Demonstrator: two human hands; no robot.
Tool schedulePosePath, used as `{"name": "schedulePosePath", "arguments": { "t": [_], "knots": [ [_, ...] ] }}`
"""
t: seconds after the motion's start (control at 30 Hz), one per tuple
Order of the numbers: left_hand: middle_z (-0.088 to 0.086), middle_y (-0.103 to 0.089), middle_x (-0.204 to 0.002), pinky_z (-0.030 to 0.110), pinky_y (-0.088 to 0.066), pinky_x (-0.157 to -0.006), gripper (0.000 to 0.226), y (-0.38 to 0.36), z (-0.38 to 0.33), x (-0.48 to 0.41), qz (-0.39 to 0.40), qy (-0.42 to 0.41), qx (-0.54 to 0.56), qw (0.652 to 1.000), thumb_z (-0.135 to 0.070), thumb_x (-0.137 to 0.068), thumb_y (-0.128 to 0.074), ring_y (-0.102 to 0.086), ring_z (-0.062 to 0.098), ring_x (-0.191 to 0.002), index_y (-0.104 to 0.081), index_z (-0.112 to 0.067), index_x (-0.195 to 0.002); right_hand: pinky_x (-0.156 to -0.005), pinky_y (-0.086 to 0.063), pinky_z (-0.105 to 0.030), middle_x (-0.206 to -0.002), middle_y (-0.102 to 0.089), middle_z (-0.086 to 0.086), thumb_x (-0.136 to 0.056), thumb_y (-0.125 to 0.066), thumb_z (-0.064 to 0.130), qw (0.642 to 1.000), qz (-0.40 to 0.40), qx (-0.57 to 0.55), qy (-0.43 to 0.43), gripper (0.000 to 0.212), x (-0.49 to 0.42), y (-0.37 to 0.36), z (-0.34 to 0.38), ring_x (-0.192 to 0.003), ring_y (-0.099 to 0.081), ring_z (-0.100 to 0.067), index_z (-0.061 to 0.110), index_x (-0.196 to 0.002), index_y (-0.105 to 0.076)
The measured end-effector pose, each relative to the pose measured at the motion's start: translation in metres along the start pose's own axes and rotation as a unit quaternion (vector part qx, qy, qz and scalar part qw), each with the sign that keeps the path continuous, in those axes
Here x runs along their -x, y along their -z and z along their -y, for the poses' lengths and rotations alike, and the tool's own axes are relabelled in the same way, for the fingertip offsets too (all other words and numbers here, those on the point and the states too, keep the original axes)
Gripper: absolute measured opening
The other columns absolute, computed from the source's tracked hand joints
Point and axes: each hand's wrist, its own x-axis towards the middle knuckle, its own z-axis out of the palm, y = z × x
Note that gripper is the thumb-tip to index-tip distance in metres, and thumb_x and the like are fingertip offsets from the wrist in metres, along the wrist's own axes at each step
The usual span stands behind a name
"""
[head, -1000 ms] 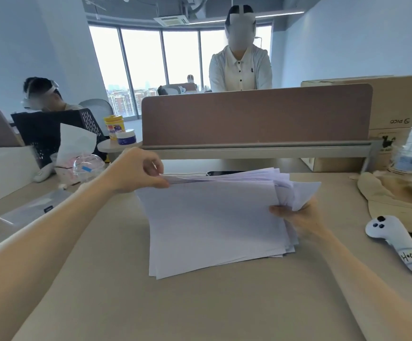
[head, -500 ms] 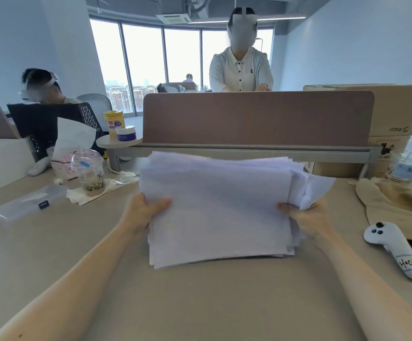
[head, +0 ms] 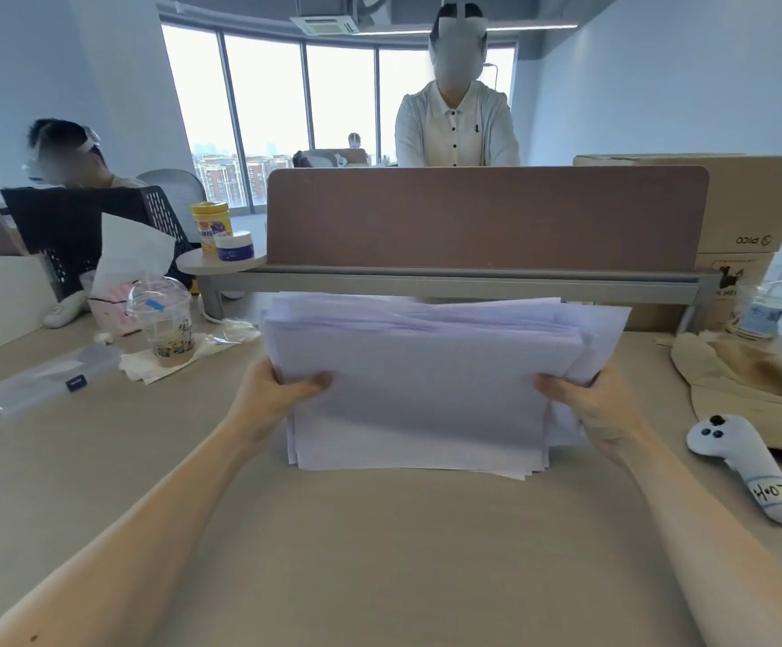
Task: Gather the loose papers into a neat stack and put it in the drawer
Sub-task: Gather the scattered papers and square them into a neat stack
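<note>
The paper stack stands near the middle of the desk. Its long axis runs from 9 to 3 o'clock. The lower long edge is down on the desk and the top edge leans away toward 12. Sheets fan out unevenly at the upper right corner.

The left hand grips the 9 o'clock edge and the right hand grips the 3 o'clock edge. Each hand's fingers are curled round the stack, with the thumb on the near face.

A brown divider panel stands at 12, just beyond the stack. A plastic cup sits at 10, and a white controller lies at 4.
</note>
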Motion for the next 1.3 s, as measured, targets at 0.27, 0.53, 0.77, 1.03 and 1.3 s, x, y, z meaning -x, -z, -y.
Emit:
{"name": "schedulePosePath", "arguments": {
  "t": [0.27, 0.53, 0.77, 1.03, 1.3],
  "knots": [
    [0.001, -0.077, -0.099, 0.031, -0.058, -0.079, 0.069, -0.013, -0.007, 0.006, 0.011, -0.011, 0.004, 1.000, -0.041, -0.041, -0.094, -0.073, 0.017, -0.091, -0.072, -0.014, -0.100, -0.078, -0.056, -0.035, -0.098, -0.077, 0.008, -0.057, -0.087, 0.027, 0.999, 0.041, -0.011, 0.020, 0.043, 0.001, -0.011, 0.012, -0.094, -0.072, -0.012, 0.032, -0.098, -0.073],
    [0.005, -0.078, -0.096, 0.038, -0.059, -0.080, 0.060, -0.022, -0.010, 0.012, -0.016, -0.006, 0.000, 1.000, -0.032, -0.041, -0.092, -0.073, 0.020, -0.088, -0.075, -0.014, -0.095, -0.084, -0.057, -0.046, -0.102, -0.076, -0.002, -0.042, -0.092, 0.056, 0.999, 0.003, 0.006, 0.043, 0.061, 0.006, -0.015, 0.005, -0.099, -0.071, -0.025, 0.032, -0.096, -0.076],
    [0.003, -0.078, -0.094, 0.039, -0.060, -0.076, 0.054, -0.025, -0.019, 0.012, -0.028, -0.008, -0.002, 1.000, -0.036, -0.047, -0.087, -0.074, 0.022, -0.087, -0.074, -0.015, -0.095, -0.062, -0.058, -0.023, -0.089, -0.075, 0.017, -0.062, -0.084, 0.041, 0.999, -0.025, 0.001, 0.047, 0.045, 0.010, -0.015, 0.006, -0.087, -0.072, -0.013, 0.027, -0.100, -0.067],
    [0.001, -0.078, -0.093, 0.031, -0.058, -0.068, 0.054, -0.034, -0.038, 0.016, -0.053, -0.014, 0.013, 0.998, -0.043, -0.051, -0.083, -0.074, 0.019, -0.084, -0.072, -0.017, -0.098, -0.083, -0.056, -0.044, -0.100, -0.076, 0.006, -0.056, -0.093, 0.038, 1.000, -0.019, 0.009, 0.017, 0.046, 0.015, -0.016, -0.007, -0.100, -0.070, -0.025, 0.036, -0.098, -0.074],
    [-0.003, -0.036, -0.072, 0.031, -0.027, -0.064, 0.054, -0.057, -0.085, 0.009, -0.196, -0.009, 0.007, 0.981, -0.066, -0.077, -0.065, -0.035, 0.013, -0.067, -0.036, -0.021, -0.067, -0.077, -0.057, -0.042, -0.096, -0.077, 0.002, -0.062, -0.084, 0.019, 0.998, -0.039, -0.014, 0.037, 0.041, 0.014, -0.022, 0.002, -0.090, -0.073, -0.019, 0.020, -0.101, -0.072]
  ]
}}
